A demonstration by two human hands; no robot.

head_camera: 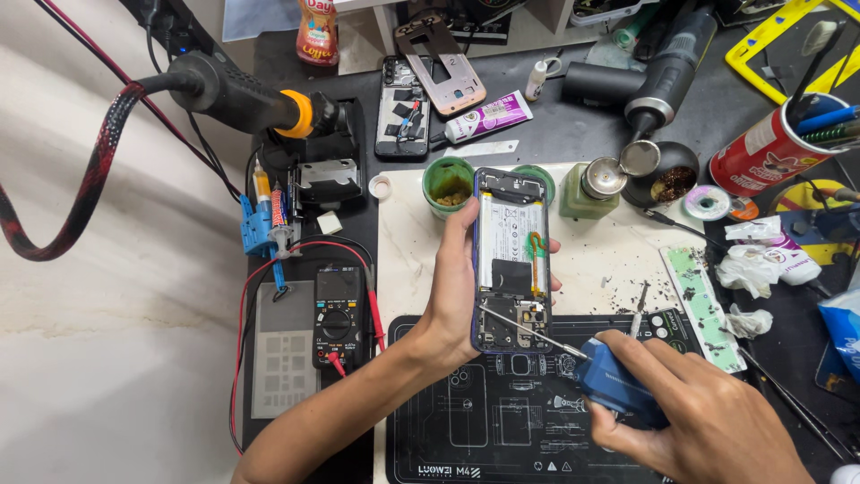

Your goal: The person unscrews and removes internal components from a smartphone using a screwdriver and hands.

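Observation:
My left hand (450,296) grips an opened smartphone (511,242) by its edges, back cover off, with the silver battery and the circuit boards exposed. My right hand (708,421) holds a blue-handled screwdriver (609,381); its thin metal shaft (524,327) reaches left and touches the lower board of the phone. Both hands hover above a black repair mat (502,439) printed with white outlines.
A black multimeter (338,315) with red leads lies left of the mat. A green pot (448,184), a small green bottle (587,190), a hot-air handle (242,94), another opened phone (403,108), a red can of tools (770,143) and crumpled tissues (761,260) crowd the bench.

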